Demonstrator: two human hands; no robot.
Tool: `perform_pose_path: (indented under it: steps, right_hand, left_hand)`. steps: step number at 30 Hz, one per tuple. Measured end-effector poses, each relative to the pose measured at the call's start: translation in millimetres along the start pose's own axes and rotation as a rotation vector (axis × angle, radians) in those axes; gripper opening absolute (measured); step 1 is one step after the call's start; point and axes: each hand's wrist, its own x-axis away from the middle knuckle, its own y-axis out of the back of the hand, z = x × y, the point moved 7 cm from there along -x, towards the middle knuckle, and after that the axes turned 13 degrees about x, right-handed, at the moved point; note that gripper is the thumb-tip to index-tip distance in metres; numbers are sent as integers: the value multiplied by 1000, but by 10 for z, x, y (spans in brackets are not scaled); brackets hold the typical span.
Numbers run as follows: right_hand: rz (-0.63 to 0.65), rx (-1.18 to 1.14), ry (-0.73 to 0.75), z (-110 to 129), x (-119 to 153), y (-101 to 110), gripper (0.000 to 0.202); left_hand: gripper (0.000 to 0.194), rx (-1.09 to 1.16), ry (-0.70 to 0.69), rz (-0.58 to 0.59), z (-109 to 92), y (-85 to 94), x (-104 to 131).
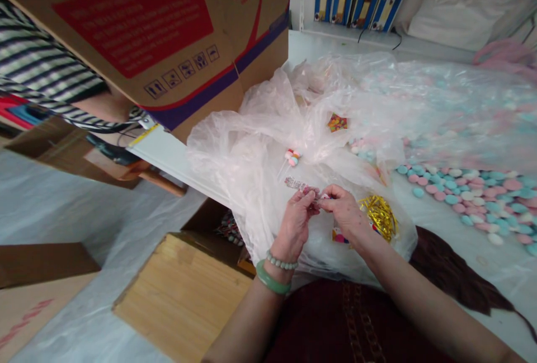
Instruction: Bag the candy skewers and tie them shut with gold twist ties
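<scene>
Over the clear plastic sheeting (255,156), my left hand (296,223) pinches a small printed clear wrapper (296,184), whose free end points up and left. My right hand (344,209) has its fingers closed on the wrapper's other end, close to my left fingertips. What sits inside the wrapper is too small to tell. Just above my hands lies a lollipop-like stick with pink, white, orange and blue pieces (292,156). A bundle of gold twist ties (380,217) rests beside my right wrist, and a star-shaped colourful packet (338,122) lies further back.
Pink, blue and white candies (474,195) spread over the table's right side, partly under plastic. A large cardboard box (176,33) stands at the upper left, near a person's striped sleeve (46,61). Dark cloth (453,268) lies at right. A wooden stool (180,301) is below left.
</scene>
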Motion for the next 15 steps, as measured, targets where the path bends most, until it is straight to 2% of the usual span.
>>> perform_pose_path:
  steps: [4,9,11,15]
  right_hand:
    - [-20,65,41,-21,-11,44,17]
    - [165,-169,-117,-176,65,-3,21]
    - [200,-205,-161,-213,103,-21,25]
    - [56,-73,-70,-150,95,66,19]
  left_hand:
    - [28,34,16,-39,26,25,-22]
    - [30,168,-28,-61,-20,95,-92]
    - [29,180,-27,-65,-12,95,-93]
    - [26,111,-48,-59,32,20,-64]
